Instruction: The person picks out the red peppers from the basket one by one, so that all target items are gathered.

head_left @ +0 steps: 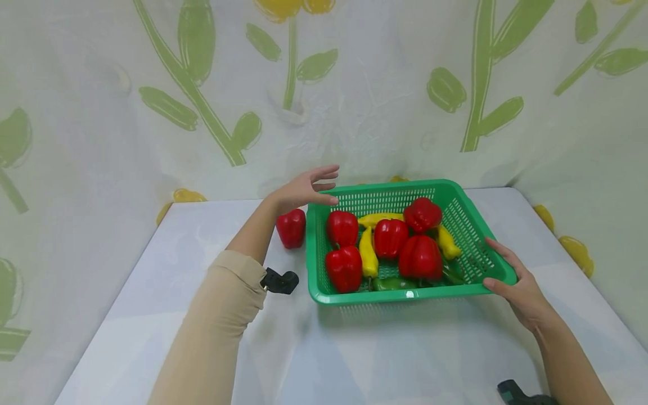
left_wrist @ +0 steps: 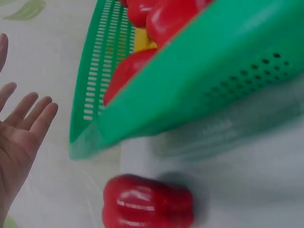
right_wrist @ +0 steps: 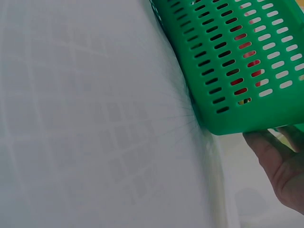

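Your right hand (head_left: 521, 289) grasps the right end of the rectangular green plastic basket (head_left: 379, 297), whose slotted, perforated walls stand over the smooth white tabletop (head_left: 385, 360). Your left hand (head_left: 302, 189) is released, its fingers extended near the basket's far-left corner. The basket contains glossy, lobed red bell peppers (head_left: 420, 257), tapered yellow peppers (head_left: 368, 253) and elongated green peppers (head_left: 395, 283); a blocky red pepper (head_left: 291, 228) lies outside, just beside its left wall.
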`<action>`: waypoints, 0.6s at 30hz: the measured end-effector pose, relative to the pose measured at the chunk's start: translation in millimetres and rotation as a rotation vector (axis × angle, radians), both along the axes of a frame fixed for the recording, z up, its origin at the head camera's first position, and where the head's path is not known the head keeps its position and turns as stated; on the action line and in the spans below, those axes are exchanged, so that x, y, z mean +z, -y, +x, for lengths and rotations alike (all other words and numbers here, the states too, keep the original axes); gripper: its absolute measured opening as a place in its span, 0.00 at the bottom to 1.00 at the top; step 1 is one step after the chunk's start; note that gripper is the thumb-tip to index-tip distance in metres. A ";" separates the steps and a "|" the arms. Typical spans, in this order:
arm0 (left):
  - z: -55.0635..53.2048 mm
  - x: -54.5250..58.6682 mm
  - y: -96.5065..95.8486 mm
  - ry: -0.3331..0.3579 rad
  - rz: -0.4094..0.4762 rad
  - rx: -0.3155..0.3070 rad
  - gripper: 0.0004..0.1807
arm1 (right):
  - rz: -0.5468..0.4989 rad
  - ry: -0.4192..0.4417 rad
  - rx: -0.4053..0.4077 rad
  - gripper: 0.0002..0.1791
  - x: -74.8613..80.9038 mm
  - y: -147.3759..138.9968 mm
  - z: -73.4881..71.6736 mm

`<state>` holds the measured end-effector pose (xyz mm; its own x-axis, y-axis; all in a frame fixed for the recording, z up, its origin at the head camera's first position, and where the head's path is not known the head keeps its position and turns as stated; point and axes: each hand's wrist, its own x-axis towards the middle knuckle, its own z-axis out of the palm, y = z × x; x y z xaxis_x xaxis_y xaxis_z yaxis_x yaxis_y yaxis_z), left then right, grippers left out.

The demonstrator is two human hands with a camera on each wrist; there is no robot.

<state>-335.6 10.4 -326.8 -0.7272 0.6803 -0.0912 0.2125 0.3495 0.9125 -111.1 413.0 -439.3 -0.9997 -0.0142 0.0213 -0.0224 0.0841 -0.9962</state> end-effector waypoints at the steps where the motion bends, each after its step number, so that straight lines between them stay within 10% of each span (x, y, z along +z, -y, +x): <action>1: 0.2 0.8 -4.5 0.005 -0.004 -0.011 0.45 | 0.003 0.000 0.001 0.39 -0.2 -0.1 0.5; 18: 3.7 24.7 -79.9 0.053 -0.007 -0.141 0.45 | 0.022 0.005 -0.012 0.38 0.6 1.3 1.2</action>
<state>-331.9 90.3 -302.2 -0.6187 0.7744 -0.1323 0.2111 0.3260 0.9215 -109.9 411.7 -438.7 -0.9999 -0.0027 0.0164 -0.0166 0.1058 -0.9942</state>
